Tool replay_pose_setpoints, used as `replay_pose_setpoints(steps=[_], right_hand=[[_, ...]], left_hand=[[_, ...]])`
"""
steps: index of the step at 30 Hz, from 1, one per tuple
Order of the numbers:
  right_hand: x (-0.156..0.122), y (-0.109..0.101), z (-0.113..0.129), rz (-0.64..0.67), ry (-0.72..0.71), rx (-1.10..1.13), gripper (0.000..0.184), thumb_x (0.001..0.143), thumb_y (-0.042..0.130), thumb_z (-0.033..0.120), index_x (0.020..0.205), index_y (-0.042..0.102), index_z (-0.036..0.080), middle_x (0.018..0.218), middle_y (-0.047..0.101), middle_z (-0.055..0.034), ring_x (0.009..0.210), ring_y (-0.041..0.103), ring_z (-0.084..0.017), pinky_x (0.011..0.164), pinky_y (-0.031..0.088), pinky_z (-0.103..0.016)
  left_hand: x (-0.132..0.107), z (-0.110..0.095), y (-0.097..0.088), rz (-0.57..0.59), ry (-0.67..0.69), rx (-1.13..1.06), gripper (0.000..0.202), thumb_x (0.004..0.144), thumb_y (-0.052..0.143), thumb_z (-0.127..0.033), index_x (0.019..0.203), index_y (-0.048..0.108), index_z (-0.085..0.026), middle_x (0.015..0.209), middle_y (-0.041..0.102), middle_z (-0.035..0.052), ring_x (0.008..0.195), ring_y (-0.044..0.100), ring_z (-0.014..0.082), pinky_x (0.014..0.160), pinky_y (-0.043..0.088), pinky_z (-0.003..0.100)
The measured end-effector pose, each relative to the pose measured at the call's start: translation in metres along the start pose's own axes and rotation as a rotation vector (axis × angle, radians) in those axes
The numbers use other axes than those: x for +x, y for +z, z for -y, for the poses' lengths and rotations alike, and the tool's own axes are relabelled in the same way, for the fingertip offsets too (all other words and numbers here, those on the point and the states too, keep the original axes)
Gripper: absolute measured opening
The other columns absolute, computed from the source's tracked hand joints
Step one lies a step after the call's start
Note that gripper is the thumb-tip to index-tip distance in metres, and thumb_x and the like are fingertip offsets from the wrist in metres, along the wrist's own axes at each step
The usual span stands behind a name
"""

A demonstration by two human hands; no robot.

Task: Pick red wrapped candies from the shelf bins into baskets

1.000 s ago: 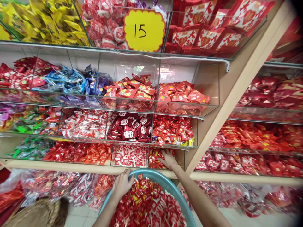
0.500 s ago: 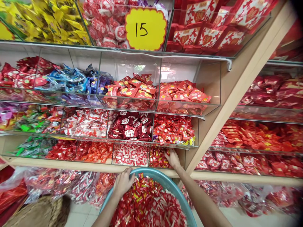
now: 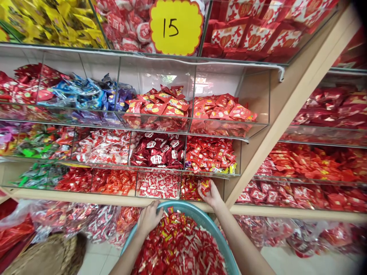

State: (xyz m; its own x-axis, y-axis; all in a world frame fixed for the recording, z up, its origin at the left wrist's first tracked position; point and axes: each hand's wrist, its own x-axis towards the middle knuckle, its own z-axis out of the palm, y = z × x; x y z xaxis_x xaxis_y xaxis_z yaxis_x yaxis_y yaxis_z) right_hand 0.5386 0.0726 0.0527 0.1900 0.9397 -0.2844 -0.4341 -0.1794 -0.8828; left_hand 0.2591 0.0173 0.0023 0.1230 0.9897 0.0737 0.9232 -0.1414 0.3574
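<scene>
My left hand [image 3: 149, 218] is closed over the upper left rim of a teal plastic basin [image 3: 207, 216]. Red wrapped candies [image 3: 183, 248] fill the basin, some with yellow print and others mixed with white-and-red ones. At the lowest shelf, my right hand [image 3: 211, 194] is palm up with its fingers curled round a small handful of red-and-yellow wrapped candies [image 3: 205, 186]. It is at the front of the rightmost bottom compartment, where more of the same candies [image 3: 189, 188] lie. Next to that compartment is one of small pink-and-white candies [image 3: 159, 185].
Clear-walled candy bins [image 3: 160, 109] rise in tiers above the hands. A yellow price card [image 3: 175, 27] reading 15 is at the top. A slanted wooden divider [image 3: 266, 152] stands to the right. Bagged candies [image 3: 100, 225] and a woven basket [image 3: 48, 256] sit low on the left.
My right hand has turned from reaching down into the bottom compartment to palm up, now showing a handful of candies. My left hand stays on the basin rim.
</scene>
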Motion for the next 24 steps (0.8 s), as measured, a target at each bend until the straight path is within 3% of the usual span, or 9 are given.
replay_pose_setpoints(steps=[2, 4, 13, 17, 21, 24], right_hand=[[-0.023, 0.003, -0.006, 0.103, 0.262, 0.364, 0.018, 0.081, 0.049, 0.035, 0.084, 0.055, 0.019, 0.08, 0.066, -0.0044, 0.074, 0.062, -0.013, 0.06, 0.053, -0.023], [-0.046, 0.007, -0.014, 0.137, 0.408, 0.509, 0.017, 0.079, 0.054, 0.033, 0.086, 0.056, 0.018, 0.08, 0.067, -0.0051, 0.075, 0.063, -0.013, 0.059, 0.053, -0.022], [-0.111, 0.019, -0.048, 0.195, 0.531, 0.47, 0.026, 0.074, 0.061, 0.037, 0.093, 0.058, 0.02, 0.088, 0.069, -0.0031, 0.082, 0.064, -0.014, 0.065, 0.053, -0.022], [-0.121, 0.022, -0.071, 0.174, 0.532, 0.445, 0.031, 0.073, 0.06, 0.042, 0.094, 0.06, 0.02, 0.094, 0.069, -0.0031, 0.089, 0.064, -0.016, 0.075, 0.052, -0.027], [-0.125, 0.025, -0.092, 0.194, 0.568, 0.428, 0.036, 0.072, 0.06, 0.045, 0.097, 0.06, 0.019, 0.096, 0.069, -0.0029, 0.092, 0.063, -0.018, 0.082, 0.051, -0.03], [-0.128, 0.028, -0.103, 0.216, 0.57, 0.438, 0.035, 0.072, 0.06, 0.043, 0.098, 0.06, 0.019, 0.095, 0.069, -0.0022, 0.091, 0.063, -0.017, 0.082, 0.05, -0.029]], left_hand=[[0.0, 0.0, -0.001, -0.002, -0.003, 0.009, 0.034, 0.087, 0.031, -0.039, 0.108, 0.052, -0.021, 0.104, 0.063, 0.0049, 0.083, 0.062, 0.0165, 0.069, 0.042, 0.025], [-0.001, -0.001, -0.001, -0.012, 0.001, 0.019, 0.034, 0.087, 0.031, -0.039, 0.107, 0.052, -0.022, 0.103, 0.064, 0.0042, 0.083, 0.062, 0.0171, 0.069, 0.041, 0.026], [-0.001, 0.002, 0.0, -0.041, 0.015, 0.0, 0.033, 0.086, 0.033, -0.04, 0.105, 0.054, -0.023, 0.102, 0.064, 0.0036, 0.082, 0.063, 0.0167, 0.069, 0.042, 0.025], [-0.002, 0.003, -0.002, -0.036, 0.009, -0.051, 0.033, 0.085, 0.035, -0.039, 0.107, 0.055, -0.023, 0.102, 0.064, 0.0036, 0.081, 0.063, 0.0157, 0.07, 0.043, 0.025], [0.001, 0.004, -0.006, -0.109, 0.044, -0.176, 0.032, 0.084, 0.037, -0.034, 0.106, 0.057, -0.022, 0.108, 0.063, 0.0044, 0.095, 0.059, 0.0159, 0.082, 0.043, 0.026], [0.0, 0.006, -0.01, -0.067, 0.005, -0.234, 0.031, 0.083, 0.039, -0.032, 0.105, 0.058, -0.021, 0.107, 0.064, 0.0051, 0.097, 0.059, 0.0161, 0.084, 0.042, 0.026]])
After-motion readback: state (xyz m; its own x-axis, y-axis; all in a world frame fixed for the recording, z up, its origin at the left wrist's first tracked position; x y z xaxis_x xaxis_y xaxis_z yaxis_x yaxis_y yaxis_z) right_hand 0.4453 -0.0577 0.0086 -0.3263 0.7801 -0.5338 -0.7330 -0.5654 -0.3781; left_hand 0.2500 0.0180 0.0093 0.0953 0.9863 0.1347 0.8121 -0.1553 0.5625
